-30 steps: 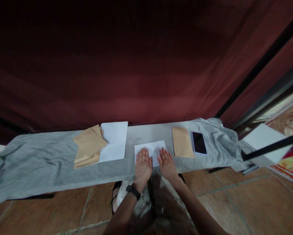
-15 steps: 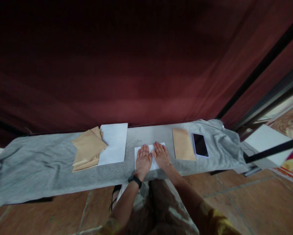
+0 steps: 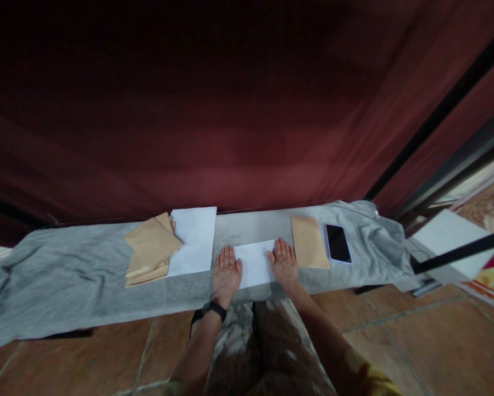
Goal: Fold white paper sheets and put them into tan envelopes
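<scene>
A sheet of white paper (image 3: 255, 265), apparently folded, lies flat before me on a grey cloth. My left hand (image 3: 227, 275) rests palm down across its left edge, fingers stretched out. Over the right edge lies my right hand (image 3: 283, 264), also flat with its fingers extended. Just right of that hand is a single brown envelope (image 3: 310, 243). A pile of several brown envelopes (image 3: 151, 247) sits farther left, partly covering a larger stack of white paper (image 3: 194, 236).
The grey cloth (image 3: 77, 275) covers a long, narrow surface. A phone (image 3: 338, 243) lies at the right with its dark screen up. Behind hangs a dark red curtain (image 3: 230, 137). Black bars (image 3: 440, 113) and a white board (image 3: 448, 242) stand at the right, above the tiled floor (image 3: 395, 330).
My hands came close together at the middle of the white paper, then slid apart to its left and right edges. The envelopes, the paper stack and the phone stay in place.
</scene>
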The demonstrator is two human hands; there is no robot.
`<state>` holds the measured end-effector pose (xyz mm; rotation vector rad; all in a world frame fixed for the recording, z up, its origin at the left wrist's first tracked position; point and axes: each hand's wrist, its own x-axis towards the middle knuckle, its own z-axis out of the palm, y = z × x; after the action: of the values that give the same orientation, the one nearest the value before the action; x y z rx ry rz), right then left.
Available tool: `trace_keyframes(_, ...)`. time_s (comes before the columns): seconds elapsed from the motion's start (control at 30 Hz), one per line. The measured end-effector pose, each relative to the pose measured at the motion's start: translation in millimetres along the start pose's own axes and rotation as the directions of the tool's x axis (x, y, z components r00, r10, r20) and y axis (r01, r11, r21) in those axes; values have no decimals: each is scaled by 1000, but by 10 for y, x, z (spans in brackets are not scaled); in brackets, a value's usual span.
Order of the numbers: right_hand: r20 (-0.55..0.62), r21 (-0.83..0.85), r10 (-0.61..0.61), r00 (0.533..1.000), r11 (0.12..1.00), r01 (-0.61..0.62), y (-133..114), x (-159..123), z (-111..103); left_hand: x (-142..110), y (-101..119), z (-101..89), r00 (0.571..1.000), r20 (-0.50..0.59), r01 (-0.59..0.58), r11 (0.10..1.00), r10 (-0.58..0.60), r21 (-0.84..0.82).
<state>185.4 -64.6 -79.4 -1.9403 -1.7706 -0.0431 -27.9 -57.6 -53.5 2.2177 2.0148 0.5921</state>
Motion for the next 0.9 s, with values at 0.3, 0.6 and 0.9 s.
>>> trace_keyframes(0.3,-2,-133,-3,1000,991,3,-61,-9,-90,-527,360,40,950,-25,-309,948,312,81)
trace_keyframes(0.6,74,-71,-227,971,970,233,-210,-392,-223,-708,394,23,926,85,-376,918,368,126)
trace_keyframes(0.9,61,-79,-320,945,943,325,-23,-846,-423,-835,254,-179,895,135,-443,882,425,162)
